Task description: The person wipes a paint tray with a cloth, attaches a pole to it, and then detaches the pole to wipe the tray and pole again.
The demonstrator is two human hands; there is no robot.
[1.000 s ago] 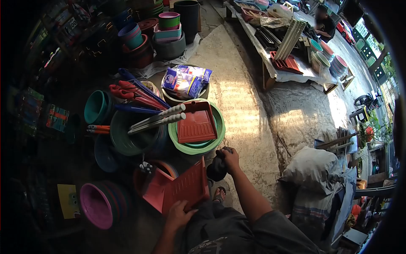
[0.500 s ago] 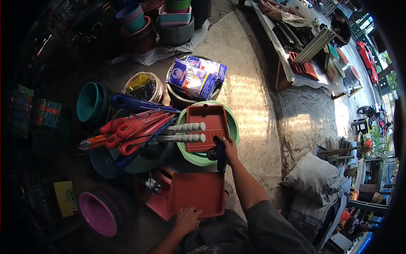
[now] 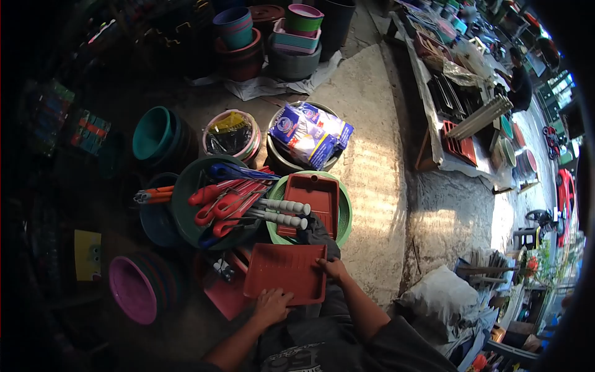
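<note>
A red ribbed tray [image 3: 286,270] lies in front of my body, held between both hands. My left hand [image 3: 273,307] rests on its lower edge with the fingers over the rim. At its right edge, my right hand [image 3: 334,270] has its fingers closed round the rim. Just beyond, a second red tray [image 3: 322,192] sits in a light green basin [image 3: 347,217]. Left of it, red and blue handled tools [image 3: 226,201] and grey ribbed grips [image 3: 285,206] stick out over a dark green tub [image 3: 186,214].
Blue and white packets [image 3: 310,133] fill a round tub. A teal bucket [image 3: 152,133] and a pink basin stack [image 3: 133,288] stand left. Stacked pots [image 3: 234,28] are at the back. A goods table [image 3: 427,93] runs along the right; a person [image 3: 519,80] is beyond it.
My right hand has moved from the green basin down to the right rim of the nearer tray. That tray has shifted slightly up and left. The view has shifted too.
</note>
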